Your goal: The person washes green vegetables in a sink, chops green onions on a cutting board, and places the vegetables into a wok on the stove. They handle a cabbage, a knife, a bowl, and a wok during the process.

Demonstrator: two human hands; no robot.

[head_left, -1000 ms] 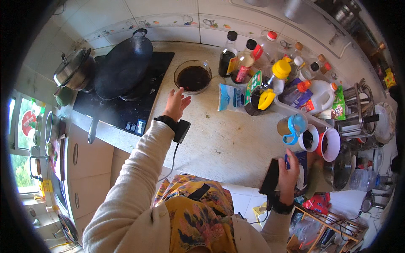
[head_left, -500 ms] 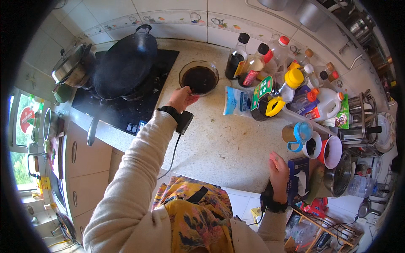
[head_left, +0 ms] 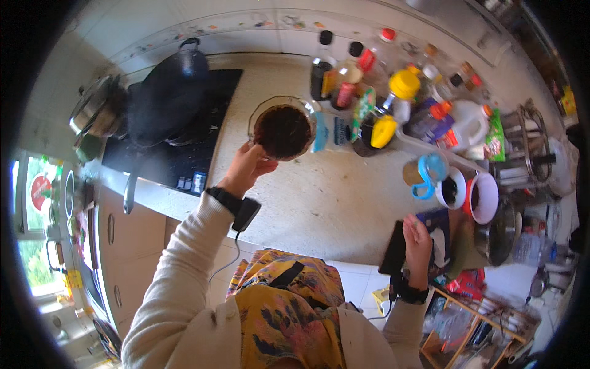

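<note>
A clear glass bowl with dark brown liquid in it is in the grip of my left hand. The thumb and fingers close on its near rim, and it seems to hang above the counter. My right hand is at the counter's front edge, fingers stretched out and nothing in them. Beside it is a dark blue tissue box. To the left of the bowl, a black wok rests tilted on the black cooktop, its handle toward me.
Several sauce bottles and a white-and-blue packet stand behind and right of the bowl. Farther right are a blue-lidded jar, a white cup and a red-and-white bowl. A lidded steel pot sits at the far left.
My left hand has lifted the bowl and brought it nearer to me. My right hand has shifted slightly to the right, and the whole view has turned a little.
</note>
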